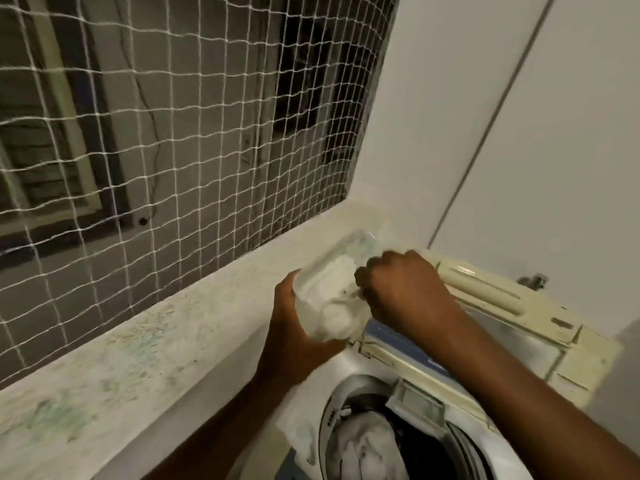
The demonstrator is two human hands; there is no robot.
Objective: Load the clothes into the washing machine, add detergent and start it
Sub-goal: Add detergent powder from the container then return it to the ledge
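My left hand (294, 327) grips a clear plastic container (334, 289) of white detergent powder from below, tilted, above the washer's back left corner. My right hand (401, 289) is closed at the container's mouth, fingers inside; what it holds is hidden. Below, the top-loading washing machine (349, 372) stands with its cream lid (512, 320) raised against the wall. White and dark clothes (367, 448) lie in the drum. A small detergent tray (419, 401) sits at the drum's rim.
A speckled stone ledge (149, 341) runs along the left of the machine. Above it, a white net (173, 126) covers the window opening. White walls stand behind and to the right, with a tap (531, 282) behind the lid.
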